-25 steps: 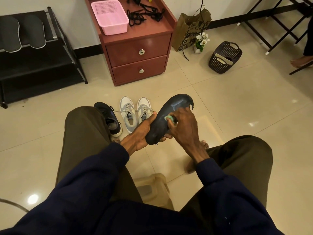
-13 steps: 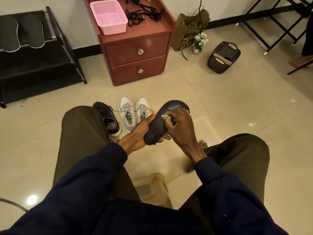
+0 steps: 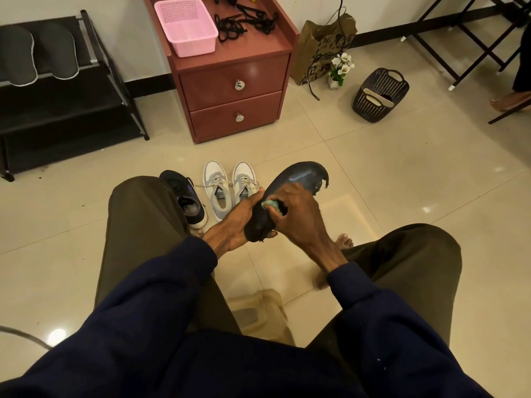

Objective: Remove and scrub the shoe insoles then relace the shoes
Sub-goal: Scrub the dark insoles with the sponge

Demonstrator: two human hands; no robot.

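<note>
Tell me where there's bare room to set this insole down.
Bare floor tiles lie between the grey sneakers, the red cabinet and the dark basket. The cabinet top is crowded: pink basket and black laces. The rack's top shelf holds two insoles.

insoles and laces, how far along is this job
Done: two insoles lie on the rack, and black laces lie loose on the cabinet. In hand: the left hand holds a dark insole while the right hand presses a green scrubber to it. Left: relacing; the grey shoes on the floor look laced and may be untouched.
</note>
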